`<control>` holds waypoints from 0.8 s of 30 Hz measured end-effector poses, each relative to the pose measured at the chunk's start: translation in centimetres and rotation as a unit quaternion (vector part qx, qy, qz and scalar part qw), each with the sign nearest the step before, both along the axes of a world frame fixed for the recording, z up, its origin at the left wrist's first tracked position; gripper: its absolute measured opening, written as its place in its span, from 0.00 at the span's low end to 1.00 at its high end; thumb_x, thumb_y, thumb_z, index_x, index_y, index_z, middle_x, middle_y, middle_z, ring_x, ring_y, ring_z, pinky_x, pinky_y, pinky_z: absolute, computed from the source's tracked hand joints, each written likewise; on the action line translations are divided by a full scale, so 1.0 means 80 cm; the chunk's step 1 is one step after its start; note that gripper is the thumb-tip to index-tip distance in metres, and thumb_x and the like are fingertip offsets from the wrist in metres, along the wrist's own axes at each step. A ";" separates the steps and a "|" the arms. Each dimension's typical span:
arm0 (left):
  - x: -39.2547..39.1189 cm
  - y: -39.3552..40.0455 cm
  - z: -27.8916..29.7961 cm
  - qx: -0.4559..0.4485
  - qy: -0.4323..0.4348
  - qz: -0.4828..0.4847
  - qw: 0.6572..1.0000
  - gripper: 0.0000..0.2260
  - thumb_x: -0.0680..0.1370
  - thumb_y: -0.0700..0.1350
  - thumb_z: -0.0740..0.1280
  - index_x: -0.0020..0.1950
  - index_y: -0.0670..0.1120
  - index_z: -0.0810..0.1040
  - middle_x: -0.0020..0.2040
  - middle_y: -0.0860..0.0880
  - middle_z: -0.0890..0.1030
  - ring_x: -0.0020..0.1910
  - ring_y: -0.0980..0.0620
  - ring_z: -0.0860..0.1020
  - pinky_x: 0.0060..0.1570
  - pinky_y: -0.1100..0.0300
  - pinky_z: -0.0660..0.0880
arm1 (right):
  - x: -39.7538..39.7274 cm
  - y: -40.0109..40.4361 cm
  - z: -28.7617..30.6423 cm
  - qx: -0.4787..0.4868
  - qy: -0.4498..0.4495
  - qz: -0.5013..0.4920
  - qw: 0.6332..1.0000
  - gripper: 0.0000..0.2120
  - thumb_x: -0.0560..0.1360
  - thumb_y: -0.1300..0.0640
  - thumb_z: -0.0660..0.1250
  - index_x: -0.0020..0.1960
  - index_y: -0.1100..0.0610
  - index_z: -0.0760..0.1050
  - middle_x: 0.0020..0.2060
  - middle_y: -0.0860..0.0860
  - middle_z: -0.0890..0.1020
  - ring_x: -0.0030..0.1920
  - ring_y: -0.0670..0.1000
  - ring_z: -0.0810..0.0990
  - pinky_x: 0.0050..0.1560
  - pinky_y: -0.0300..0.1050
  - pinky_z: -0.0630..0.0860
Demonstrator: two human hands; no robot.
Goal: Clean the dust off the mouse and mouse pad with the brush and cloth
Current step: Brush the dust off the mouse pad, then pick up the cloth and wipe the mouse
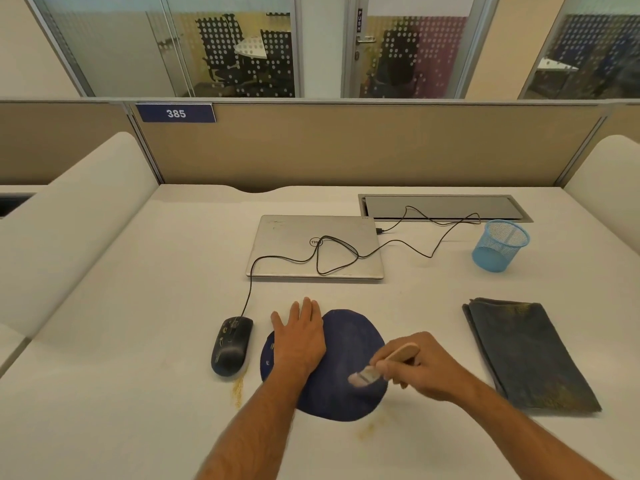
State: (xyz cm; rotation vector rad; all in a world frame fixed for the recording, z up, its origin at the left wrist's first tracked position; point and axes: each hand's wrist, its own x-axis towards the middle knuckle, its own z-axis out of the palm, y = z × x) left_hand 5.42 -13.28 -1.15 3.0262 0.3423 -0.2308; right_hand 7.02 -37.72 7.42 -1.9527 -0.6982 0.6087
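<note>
A dark blue, rounded mouse pad (346, 341) lies on the white desk in front of me. My left hand (301, 337) presses flat on its left part, fingers straight. My right hand (422, 368) grips a small wooden-handled brush (398, 355), whose pale bristles touch the pad's right side and look blurred. A black wired mouse (231, 344) sits just left of the pad, speckled with dust. A dark folded cloth (530, 355) with yellowish dust lies to the right.
A closed silver laptop (277, 251) lies behind the pad, the mouse cable looped over it. A blue mesh cup (500, 245) stands at the back right. Yellow dust (238, 389) lies on the desk near the mouse and below the pad.
</note>
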 end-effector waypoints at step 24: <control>0.149 -0.166 0.023 -0.056 -0.083 -0.190 0.977 0.29 0.84 0.58 0.46 0.81 0.45 0.45 0.82 0.46 0.47 0.80 0.46 0.44 0.76 0.45 0.38 | 0.215 -0.158 0.053 0.005 -0.227 -0.424 0.877 0.05 0.74 0.61 0.70 0.49 0.56 0.83 0.43 0.52 0.85 0.43 0.54 0.83 0.41 0.56 0.83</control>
